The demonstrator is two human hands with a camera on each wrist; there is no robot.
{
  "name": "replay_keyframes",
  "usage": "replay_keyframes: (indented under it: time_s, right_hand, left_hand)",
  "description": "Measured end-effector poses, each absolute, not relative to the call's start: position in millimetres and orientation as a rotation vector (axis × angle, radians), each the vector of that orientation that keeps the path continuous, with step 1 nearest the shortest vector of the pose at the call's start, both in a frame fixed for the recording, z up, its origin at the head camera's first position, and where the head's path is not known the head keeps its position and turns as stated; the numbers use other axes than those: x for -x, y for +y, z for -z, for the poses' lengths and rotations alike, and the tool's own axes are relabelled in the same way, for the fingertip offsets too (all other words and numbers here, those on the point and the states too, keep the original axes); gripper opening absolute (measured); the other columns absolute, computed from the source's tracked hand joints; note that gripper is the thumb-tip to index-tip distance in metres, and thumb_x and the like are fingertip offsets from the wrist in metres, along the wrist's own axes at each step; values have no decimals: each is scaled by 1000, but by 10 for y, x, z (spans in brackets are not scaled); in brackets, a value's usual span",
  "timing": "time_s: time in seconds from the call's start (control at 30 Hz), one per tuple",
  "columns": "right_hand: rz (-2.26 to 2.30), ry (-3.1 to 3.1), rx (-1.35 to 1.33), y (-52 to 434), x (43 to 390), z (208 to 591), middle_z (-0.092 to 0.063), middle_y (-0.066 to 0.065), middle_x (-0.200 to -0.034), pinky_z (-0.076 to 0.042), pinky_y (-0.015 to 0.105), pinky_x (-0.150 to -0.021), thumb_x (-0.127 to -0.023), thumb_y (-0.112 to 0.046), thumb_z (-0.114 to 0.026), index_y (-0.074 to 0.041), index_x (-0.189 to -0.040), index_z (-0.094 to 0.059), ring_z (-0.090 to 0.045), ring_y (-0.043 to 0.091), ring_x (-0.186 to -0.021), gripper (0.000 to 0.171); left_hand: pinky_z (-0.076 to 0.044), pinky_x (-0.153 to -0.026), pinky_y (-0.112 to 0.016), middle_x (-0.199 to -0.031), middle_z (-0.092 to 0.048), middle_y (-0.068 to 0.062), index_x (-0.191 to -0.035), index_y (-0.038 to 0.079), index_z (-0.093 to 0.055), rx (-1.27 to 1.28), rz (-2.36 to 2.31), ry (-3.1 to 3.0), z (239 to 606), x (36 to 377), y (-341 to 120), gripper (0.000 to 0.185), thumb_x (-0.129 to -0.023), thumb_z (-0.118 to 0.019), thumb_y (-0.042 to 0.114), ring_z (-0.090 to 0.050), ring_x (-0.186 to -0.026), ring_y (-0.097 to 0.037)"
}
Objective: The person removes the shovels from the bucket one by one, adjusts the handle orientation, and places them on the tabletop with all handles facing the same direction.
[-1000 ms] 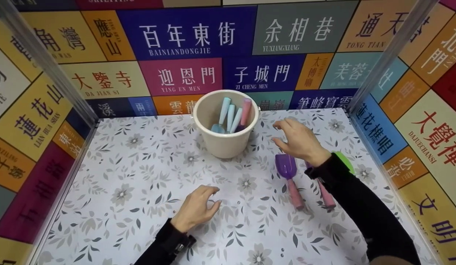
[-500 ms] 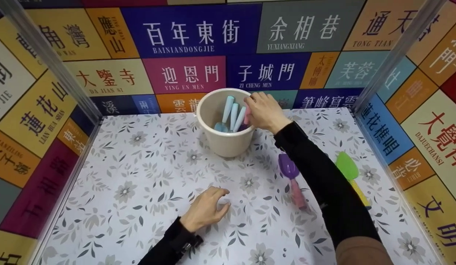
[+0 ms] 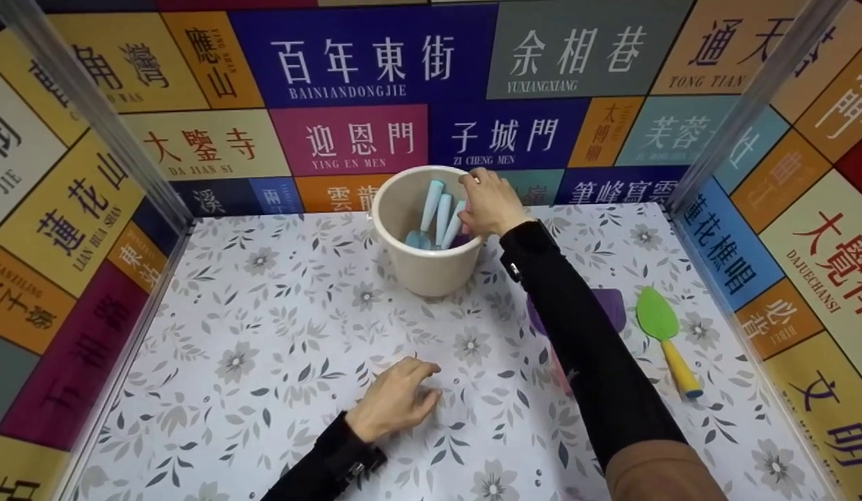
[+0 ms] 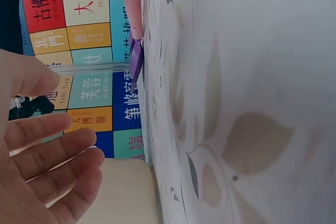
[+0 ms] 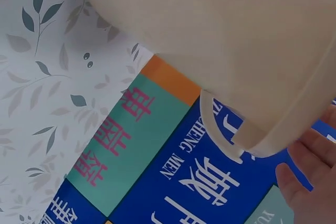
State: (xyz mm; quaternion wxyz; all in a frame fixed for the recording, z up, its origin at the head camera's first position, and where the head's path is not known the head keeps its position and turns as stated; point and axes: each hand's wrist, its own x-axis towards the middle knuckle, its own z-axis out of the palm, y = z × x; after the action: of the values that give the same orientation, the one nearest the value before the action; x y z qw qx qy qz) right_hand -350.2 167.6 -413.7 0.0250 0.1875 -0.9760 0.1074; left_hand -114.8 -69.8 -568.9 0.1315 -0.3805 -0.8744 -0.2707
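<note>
A cream bucket (image 3: 424, 268) stands at the back of the flowered table (image 3: 264, 334). Pale blue tool handles (image 3: 434, 202) stick up inside it. My right hand (image 3: 488, 203) reaches over the bucket's right rim, its fingers curled round a handle that they hide. The right wrist view shows the bucket's outer wall (image 5: 236, 40) and my fingers (image 5: 310, 182) beyond the rim. My left hand (image 3: 397, 398) rests on the table near the front, fingers loosely bent and holding nothing; in its wrist view the left hand (image 4: 47, 171) is spread, with the bucket (image 4: 126, 192) beyond.
A green shovel (image 3: 657, 316) with a yellow handle lies at the right. A purple shovel (image 3: 611, 306) with a pink handle lies partly under my right forearm; the purple shovel (image 4: 136, 61) shows in the left wrist view. Sign-covered walls (image 3: 361, 62) close three sides.
My right hand went from above the purple shovels up to the bucket and curled over the pink handle inside. The left hand shifted slightly forward and right.
</note>
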Motion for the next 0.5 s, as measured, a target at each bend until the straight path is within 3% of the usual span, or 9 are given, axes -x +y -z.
replay_keyframes:
  time_s: [0.33,0.5]
  right_hand:
    - [-397,-3114,-574,1700,3544,4201,-38,27,-162,-33,59,-125,-97,-19,-61,1,-159,-38,-37,46,-151,69]
    - [-403,-3124,-568,1691,3554,4185,-41,27,-159,-37,56,-123,-97,-16,-60,0,-157,-41,-39,45,-150,64]
  left_hand:
    - [-62,-85,-33,-101,-77,-11,-115,4,-71,1143,773,-2561,5680,1134,-666,28,-90,-75,16,-72,-92,-21]
    - [-62,-86,-33,-103,-77,-10,-116,4,-71,1149,763,-2575,5672,1137,-654,28,-91,-74,17,-72,-93,-21]
